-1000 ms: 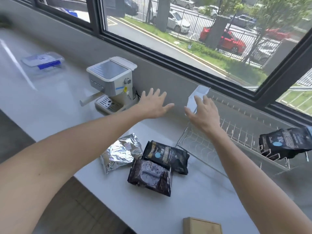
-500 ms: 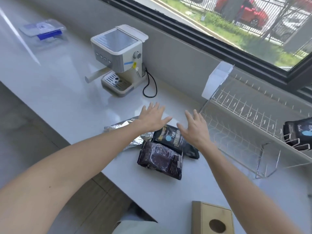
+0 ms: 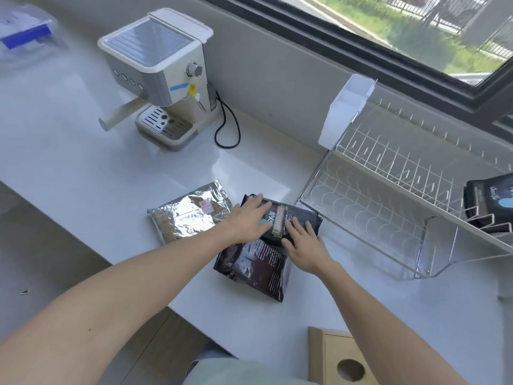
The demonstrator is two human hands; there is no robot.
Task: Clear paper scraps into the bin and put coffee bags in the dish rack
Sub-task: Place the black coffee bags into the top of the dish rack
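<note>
Three coffee bags lie together on the white counter [image 3: 83, 173]. A black bag with a blue dot [image 3: 288, 218] lies at the back, overlapping a dark brown bag [image 3: 255, 270] in front. A silver foil bag [image 3: 188, 215] lies to their left. My left hand [image 3: 249, 218] rests flat on the black bag's left part, fingers straight. My right hand [image 3: 302, 243] lies on its right part, fingers extended. Another black coffee bag [image 3: 488, 204] stands in the wire dish rack [image 3: 388, 195] at the right edge.
A cream espresso machine [image 3: 161, 76] with a black cord stands at the back left. A white cutlery holder [image 3: 344, 112] hangs on the rack's left end. A wooden box with a round hole [image 3: 336, 357] sits at the counter's front edge. A clear container [image 3: 25, 31] lies far left.
Both hands came down and toward me from near the wall and now lie on the black bag. The view has tilted down toward the counter.
</note>
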